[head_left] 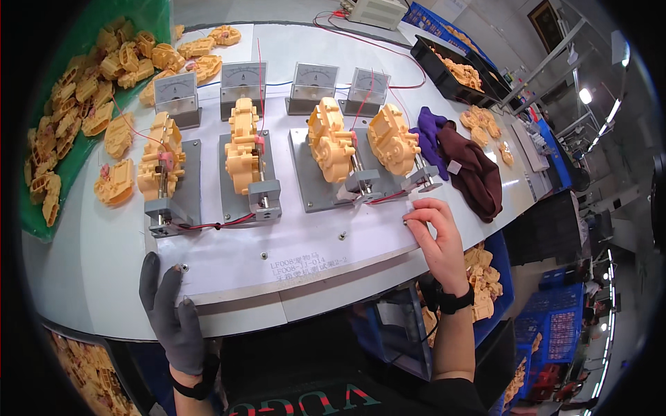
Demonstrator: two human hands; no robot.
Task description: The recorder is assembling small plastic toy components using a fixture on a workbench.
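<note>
Rightmost yellow housing (393, 142) sits on its grey stand (424, 179), just beyond right hand (438, 243). Right: fingers bent toward thumb at board (222, 267) edge; can't tell if pinching anything, fingertip contact unclear. Left hand (175, 322), gloved: fingers spread, released, at board's near-left corner. Black printed lines (302, 267) between hands. Shirt lettering (312, 402) below, cut off.
</note>
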